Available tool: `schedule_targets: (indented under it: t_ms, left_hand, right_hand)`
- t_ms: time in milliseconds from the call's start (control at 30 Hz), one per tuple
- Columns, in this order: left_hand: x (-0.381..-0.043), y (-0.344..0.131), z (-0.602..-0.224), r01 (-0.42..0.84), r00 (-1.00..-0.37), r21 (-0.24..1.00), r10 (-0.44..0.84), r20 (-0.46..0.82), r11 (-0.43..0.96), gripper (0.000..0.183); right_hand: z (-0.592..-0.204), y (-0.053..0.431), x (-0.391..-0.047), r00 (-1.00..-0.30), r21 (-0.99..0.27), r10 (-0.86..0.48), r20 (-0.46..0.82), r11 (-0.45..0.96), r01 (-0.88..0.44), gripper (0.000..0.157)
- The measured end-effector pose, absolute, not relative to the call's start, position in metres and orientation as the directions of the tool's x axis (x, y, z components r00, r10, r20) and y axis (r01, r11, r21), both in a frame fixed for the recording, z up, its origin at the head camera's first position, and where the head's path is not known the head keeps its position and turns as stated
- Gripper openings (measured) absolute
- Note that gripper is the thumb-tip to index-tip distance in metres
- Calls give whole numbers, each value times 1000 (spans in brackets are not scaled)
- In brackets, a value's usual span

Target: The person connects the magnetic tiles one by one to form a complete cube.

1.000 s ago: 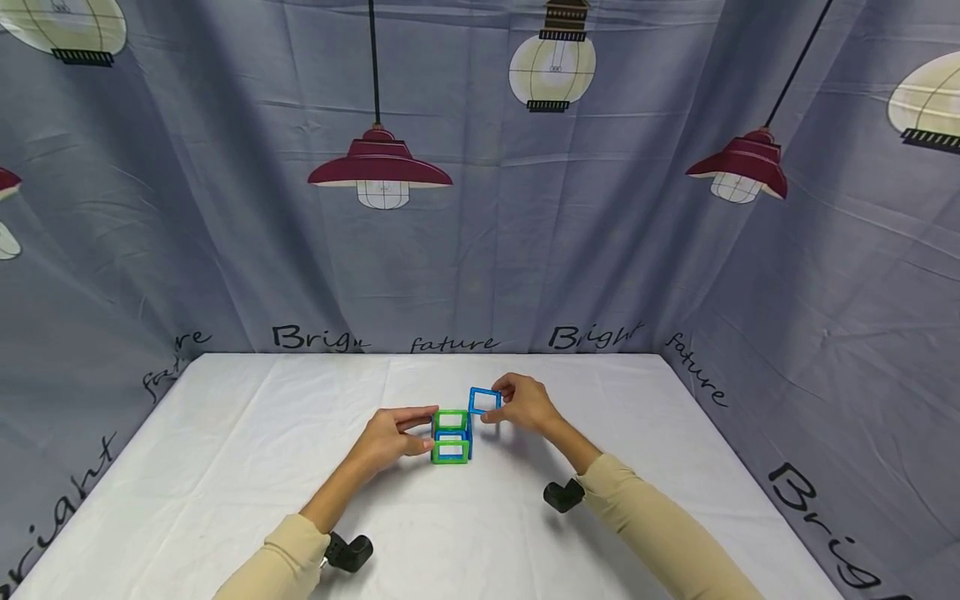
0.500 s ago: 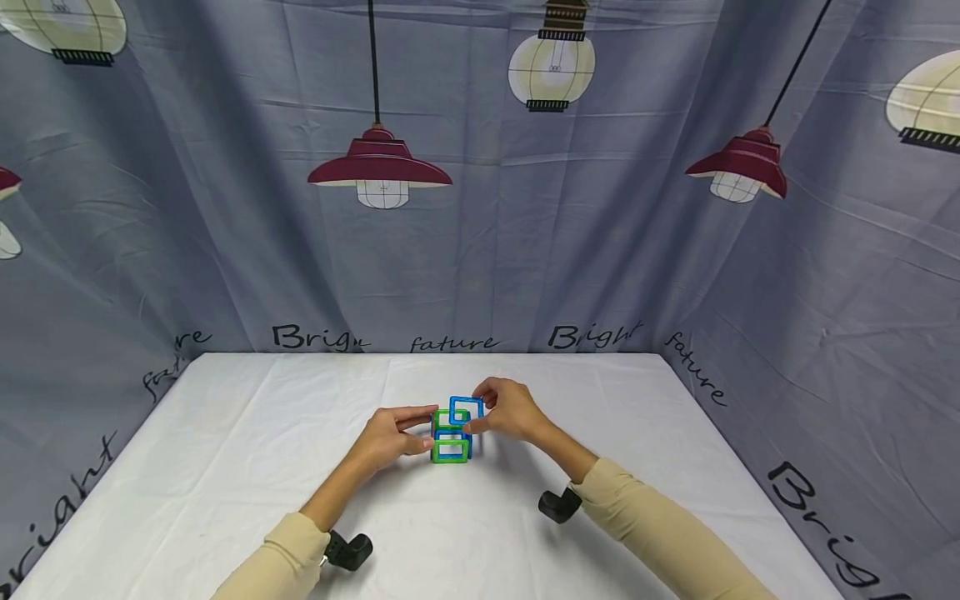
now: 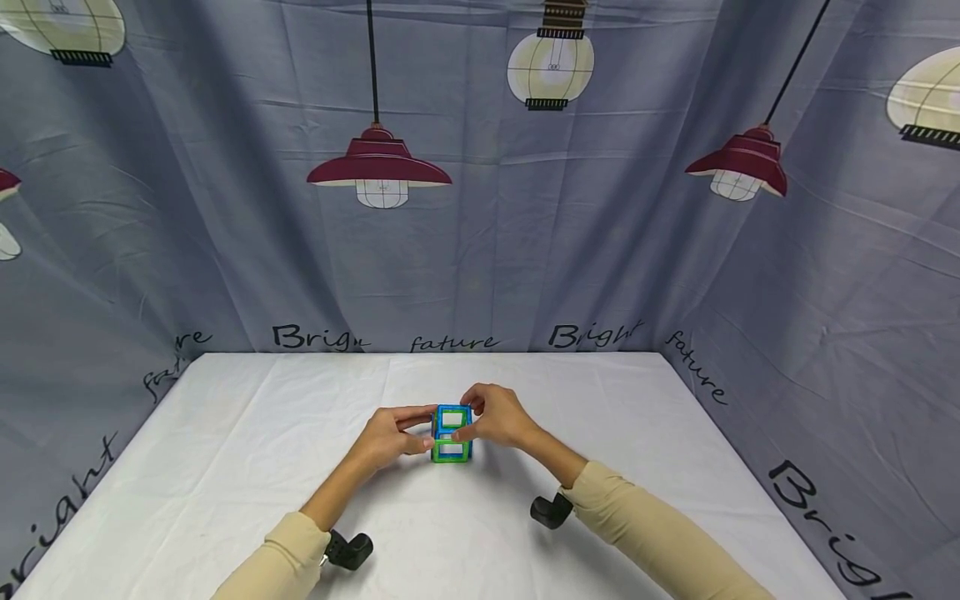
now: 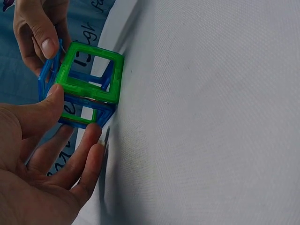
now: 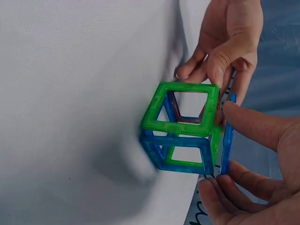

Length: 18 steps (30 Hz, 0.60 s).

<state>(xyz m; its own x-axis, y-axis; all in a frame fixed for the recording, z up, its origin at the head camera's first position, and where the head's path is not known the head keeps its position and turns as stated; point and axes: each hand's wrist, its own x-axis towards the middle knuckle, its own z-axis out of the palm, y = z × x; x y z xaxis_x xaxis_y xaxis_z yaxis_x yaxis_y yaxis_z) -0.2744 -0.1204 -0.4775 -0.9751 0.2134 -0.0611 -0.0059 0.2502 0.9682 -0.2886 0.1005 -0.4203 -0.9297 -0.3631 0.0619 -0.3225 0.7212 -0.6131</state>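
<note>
An open-topped cube of square magnetic tiles (image 5: 176,127) rests on the white table, with green frames at front and back and blue ones among the others. My left hand (image 3: 386,442) holds its left side, thumb at the front edge and fingers towards the back. In my right hand (image 3: 498,417), a single blue square magnetic tile (image 5: 228,145) is pinched between thumb and fingers. That tile is level over the cube's top; the right wrist view shows a narrow gap between them. Part of the cube's left side is hidden by my left fingers.
White cloth covers the table (image 3: 247,467). A grey-blue curtain (image 3: 480,267) printed with lamps and lettering hangs behind and at both sides. Each wrist carries a black camera mount, the left mount (image 3: 349,552) and the right mount (image 3: 551,511).
My right hand has brought the blue tile leftward and down from beyond the cube's right side to its top, tipping it flatter. The left hand and the cube have stayed in place.
</note>
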Motion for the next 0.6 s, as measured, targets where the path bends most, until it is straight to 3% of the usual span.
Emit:
schedule_targets:
  t_ms: [600]
  left_hand:
    - [-273, -121, -477, -25, -971, 975, 227, -77, 222, 56]
  right_hand:
    - [-426, 95, -284, -929, -584, -364, 63, 741, -330, 53]
